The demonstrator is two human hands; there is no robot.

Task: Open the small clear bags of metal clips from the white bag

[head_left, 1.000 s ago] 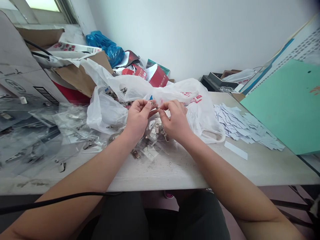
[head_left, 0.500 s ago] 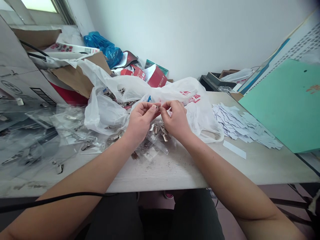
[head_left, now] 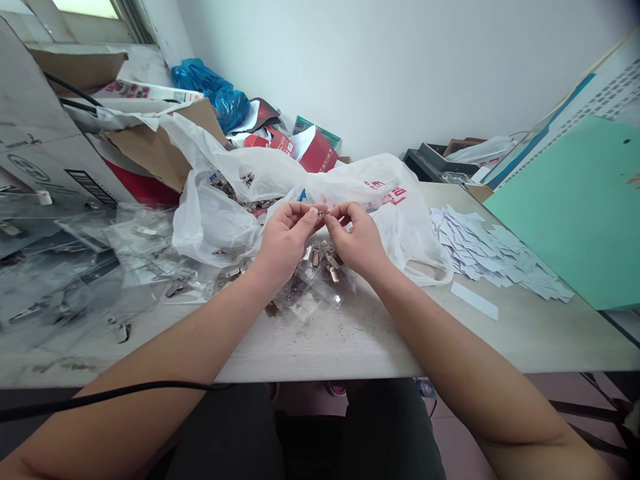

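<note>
Silvery metal clip: pinched tight between fingertips of left hand and right hand, both closed on it. Held above heap of clear badge holders on table, just before white plastic bag. Paper slips well right.

Lighting: soft, even daylight, admitted by the window far up and left of the grip, which is overexposed.
Shadows: faint and diffuse beneath the left hand and right hand.
Glare: a pale sheen is noted on the clear plastic sleeves left of the grip and on the white bag just behind it.
Focus: the pinched metal clip is rendered sharp, though too small for detail.
Distortion: the edges are stretched; the green board far right of the grip is bowed; the upper right corner is darkened.
</note>
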